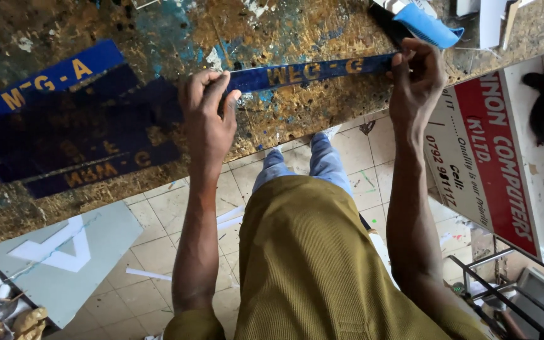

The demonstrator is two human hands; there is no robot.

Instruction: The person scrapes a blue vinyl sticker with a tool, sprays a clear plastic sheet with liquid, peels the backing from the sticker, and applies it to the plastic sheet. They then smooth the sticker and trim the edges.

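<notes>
A narrow dark blue strip (pixel 313 72) with gold lettering lies stretched across the paint-stained worktop (pixel 272 31). My left hand (pixel 208 113) pinches its left end, fingers curled over the edge. My right hand (pixel 418 72) grips its right end between thumb and fingers. To the left lies a pile of several similar blue strips (pixel 70 123) with gold letters, overlapping one another on the worktop.
A light blue folded piece (pixel 426 26) and white scraps sit at the top right. A red and white signboard (pixel 492 157) leans by the bench. A grey board with a white letter shape (pixel 58 255) lies on the tiled floor. Metal frame (pixel 511 283) at lower right.
</notes>
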